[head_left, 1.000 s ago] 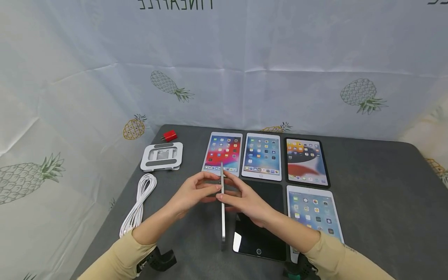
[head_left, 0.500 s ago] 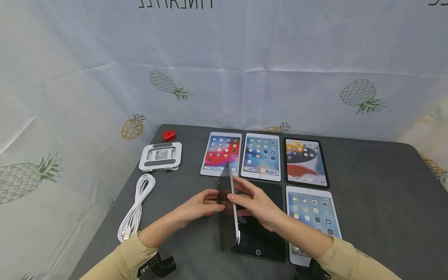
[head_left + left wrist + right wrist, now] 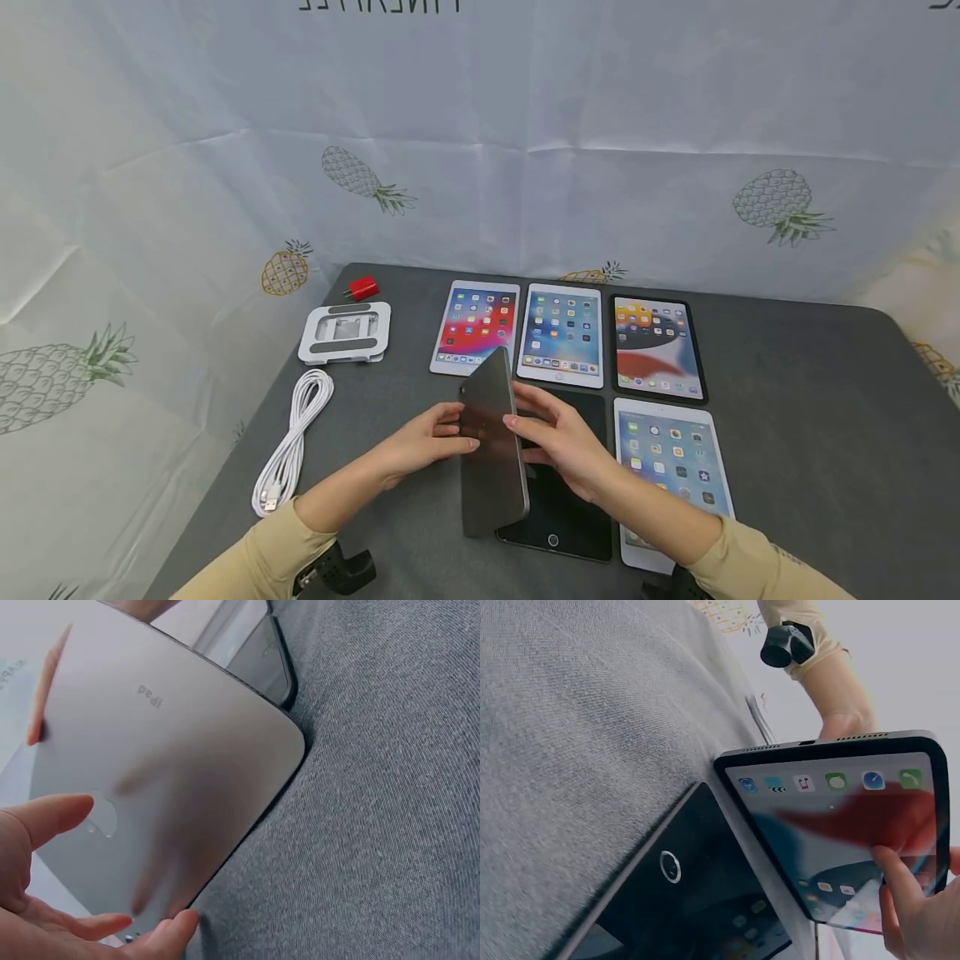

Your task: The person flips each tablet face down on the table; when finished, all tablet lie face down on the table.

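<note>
I see both hands tilting grey tablet (image 3: 491, 446) on its lower edge over dark tablet (image 3: 558, 492) on counter (image 3: 810, 433): left hand (image 3: 423, 437) fingers straight, bracing back; right hand (image 3: 558, 437) pinching far edge, steadying lean.

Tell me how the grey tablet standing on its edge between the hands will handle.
The grey tablet looks like a thin rigid slab, so it should stay stiff, not bend. Its smooth metal back probably slides easily against fingers. Balanced on one edge between the left hand and right hand, it would likely tip over if released.
</note>
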`<state>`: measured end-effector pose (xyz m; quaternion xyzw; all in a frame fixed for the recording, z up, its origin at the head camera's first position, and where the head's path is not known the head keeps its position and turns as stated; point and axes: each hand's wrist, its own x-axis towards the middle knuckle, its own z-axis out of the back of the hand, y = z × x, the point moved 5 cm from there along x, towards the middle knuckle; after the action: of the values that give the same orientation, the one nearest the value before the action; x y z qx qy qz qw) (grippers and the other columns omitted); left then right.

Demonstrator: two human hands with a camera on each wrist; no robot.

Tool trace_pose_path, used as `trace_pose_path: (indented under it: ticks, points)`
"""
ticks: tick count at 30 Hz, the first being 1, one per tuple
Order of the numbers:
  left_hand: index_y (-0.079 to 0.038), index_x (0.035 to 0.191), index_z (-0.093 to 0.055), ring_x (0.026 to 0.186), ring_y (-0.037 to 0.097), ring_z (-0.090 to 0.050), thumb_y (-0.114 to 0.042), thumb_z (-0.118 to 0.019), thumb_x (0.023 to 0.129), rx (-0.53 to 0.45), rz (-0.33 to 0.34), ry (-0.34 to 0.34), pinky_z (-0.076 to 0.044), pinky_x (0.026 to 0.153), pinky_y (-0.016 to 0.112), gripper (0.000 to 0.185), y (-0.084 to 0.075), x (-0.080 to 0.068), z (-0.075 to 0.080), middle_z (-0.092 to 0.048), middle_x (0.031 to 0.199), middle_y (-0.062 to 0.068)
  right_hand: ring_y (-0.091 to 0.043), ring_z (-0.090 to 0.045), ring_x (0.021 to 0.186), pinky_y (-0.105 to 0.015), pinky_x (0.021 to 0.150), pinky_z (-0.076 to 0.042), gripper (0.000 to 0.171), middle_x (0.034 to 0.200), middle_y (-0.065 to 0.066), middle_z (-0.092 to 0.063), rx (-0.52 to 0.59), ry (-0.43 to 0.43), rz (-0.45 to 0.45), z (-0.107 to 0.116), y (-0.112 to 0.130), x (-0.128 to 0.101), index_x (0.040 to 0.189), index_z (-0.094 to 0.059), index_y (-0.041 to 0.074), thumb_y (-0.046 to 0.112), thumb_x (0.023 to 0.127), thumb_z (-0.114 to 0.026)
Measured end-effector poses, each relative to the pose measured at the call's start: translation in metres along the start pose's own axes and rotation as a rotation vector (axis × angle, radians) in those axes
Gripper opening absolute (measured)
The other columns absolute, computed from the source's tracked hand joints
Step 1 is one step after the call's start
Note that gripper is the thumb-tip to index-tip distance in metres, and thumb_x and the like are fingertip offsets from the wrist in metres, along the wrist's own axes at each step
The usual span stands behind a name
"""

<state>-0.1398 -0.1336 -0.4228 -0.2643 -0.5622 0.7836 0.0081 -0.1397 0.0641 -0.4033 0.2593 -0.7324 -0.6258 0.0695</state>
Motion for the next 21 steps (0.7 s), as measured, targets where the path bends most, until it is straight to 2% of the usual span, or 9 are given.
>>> trace_pose_path:
  ticks: [5, 12, 16, 21]
  points:
    - [0.002, 0.145, -0.038, 0.133, 0.039, -0.039, -0.025, -0.072, 0.088, 0.033, -0.006, -0.063, -0.035, 0.104, 0.058, 0.072, 0.002, -0.003, 0.009, -0.039, 0.148, 0.020, -0.025, -0.061, 0.109, -0.040, 0.089, -0.053, 0.062, 0.142, -0.023, -0.042, 0.052, -0.005, -0.009, 0.002, -0.008, 0.003, 0.149, -0.032, 0.000, 0.016, 0.097, -0.061]
    - [0.002, 0.145, -0.038, 0.135, 0.040, -0.035, -0.026, -0.072, 0.088, 0.067, -0.002, -0.128, -0.033, 0.106, 0.058, 0.072, 0.007, -0.005, 0.024, -0.039, 0.147, 0.021, -0.019, -0.060, 0.102, -0.036, 0.091, -0.052, 0.061, 0.129, -0.020, -0.048, 0.061, -0.055, -0.060, 0.006, -0.027, 0.009, 0.147, -0.034, -0.005, 0.011, 0.095, -0.062]
    - [0.002, 0.145, -0.039, 0.136, 0.040, -0.035, -0.025, -0.070, 0.089, 0.076, -0.006, -0.145, -0.033, 0.106, 0.058, 0.070, 0.010, -0.004, 0.034, -0.038, 0.148, 0.022, -0.022, -0.059, 0.107, -0.041, 0.097, -0.047, 0.060, 0.129, -0.023, -0.048, 0.059, 0.006, -0.067, 0.004, -0.034, 0.012, 0.147, -0.031, -0.009, 0.007, 0.096, -0.059]
    - [0.002, 0.144, -0.040, 0.136, 0.040, -0.034, -0.024, -0.070, 0.090, 0.090, -0.002, -0.178, -0.033, 0.107, 0.056, 0.068, 0.012, -0.004, 0.044, -0.038, 0.148, 0.023, -0.028, -0.054, 0.117, -0.041, 0.104, -0.040, 0.064, 0.137, -0.027, -0.044, 0.018, 0.110, -0.087, -0.005, -0.038, 0.015, 0.147, -0.026, -0.013, 0.005, 0.094, -0.058]
